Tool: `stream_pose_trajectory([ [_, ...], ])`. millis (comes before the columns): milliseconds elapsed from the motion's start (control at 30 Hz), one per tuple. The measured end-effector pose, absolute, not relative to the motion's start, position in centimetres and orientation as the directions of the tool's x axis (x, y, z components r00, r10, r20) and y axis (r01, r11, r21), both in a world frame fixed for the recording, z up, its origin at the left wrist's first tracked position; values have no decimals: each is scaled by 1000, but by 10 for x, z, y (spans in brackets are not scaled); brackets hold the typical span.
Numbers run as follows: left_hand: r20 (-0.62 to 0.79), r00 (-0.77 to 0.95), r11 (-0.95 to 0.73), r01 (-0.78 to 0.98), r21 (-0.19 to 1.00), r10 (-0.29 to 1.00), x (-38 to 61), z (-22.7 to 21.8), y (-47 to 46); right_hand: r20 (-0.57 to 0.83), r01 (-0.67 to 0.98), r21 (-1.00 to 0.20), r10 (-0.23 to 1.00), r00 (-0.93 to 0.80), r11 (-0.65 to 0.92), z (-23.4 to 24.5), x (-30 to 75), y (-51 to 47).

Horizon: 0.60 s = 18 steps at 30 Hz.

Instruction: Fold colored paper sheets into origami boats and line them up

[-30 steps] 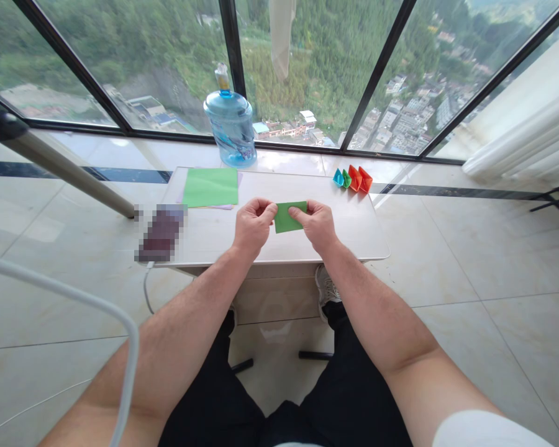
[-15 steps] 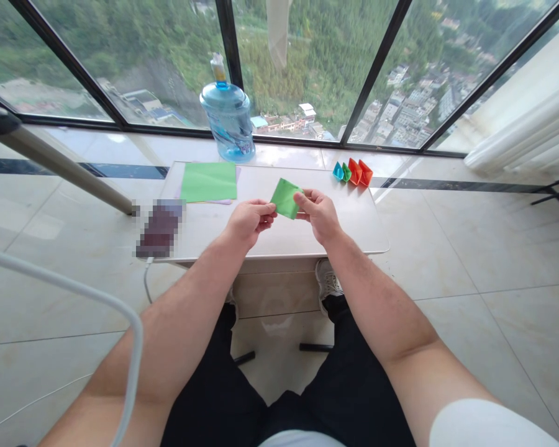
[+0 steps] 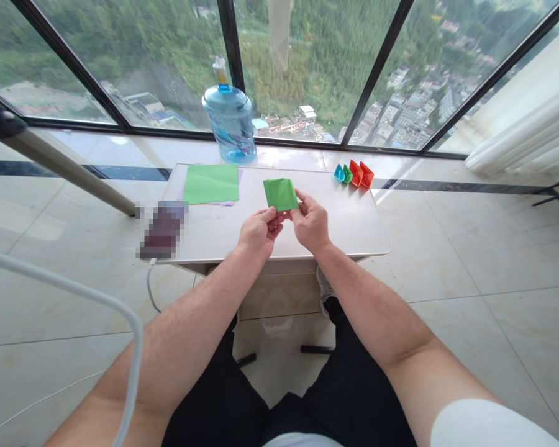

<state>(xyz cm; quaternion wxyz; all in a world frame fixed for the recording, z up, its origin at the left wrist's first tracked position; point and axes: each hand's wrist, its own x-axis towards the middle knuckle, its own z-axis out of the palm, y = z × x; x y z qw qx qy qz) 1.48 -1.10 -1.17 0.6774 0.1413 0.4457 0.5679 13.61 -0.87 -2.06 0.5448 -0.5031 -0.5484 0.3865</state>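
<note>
A small folded square of green paper is held up above the white table. My left hand pinches its lower left edge between thumb and fingers. At its lower right corner, my right hand grips the paper with the thumb in front and the other fingers partly hidden behind. On the table's back left lies a larger green sheet, with other coloured sheets peeking out beneath it. Several small folded paper boats in blue, green and orange-red stand in a row at the back right.
A blurred-out dark device with a white cable lies at the table's left edge. Behind the table, a large blue water bottle stands by the window. A slanted pole and a curved white tube are at the left.
The folded green paper has turned so its edge sits level, and moved slightly left. Both hands have come closer together along its lower edge.
</note>
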Motion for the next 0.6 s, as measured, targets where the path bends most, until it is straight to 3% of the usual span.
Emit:
stream_pose_trajectory([
  [200,-440,-76,282,-668,689,895,15,-9,-14,115,-46,-992,989,90,119,-16,133,-10],
  [333,-320,-65,210,-630,748,945,17,-7,-17,33,-209,-977,999,43,42,-13,132,-6],
  [467,-311,-86,204,-586,784,947,19,-7,-18,1,-186,-982,978,209,41,-12,131,-4],
  [600,-313,-135,186,-566,803,940,20,-8,-17,12,-165,-985,973,230,51,-13,133,-4],
])
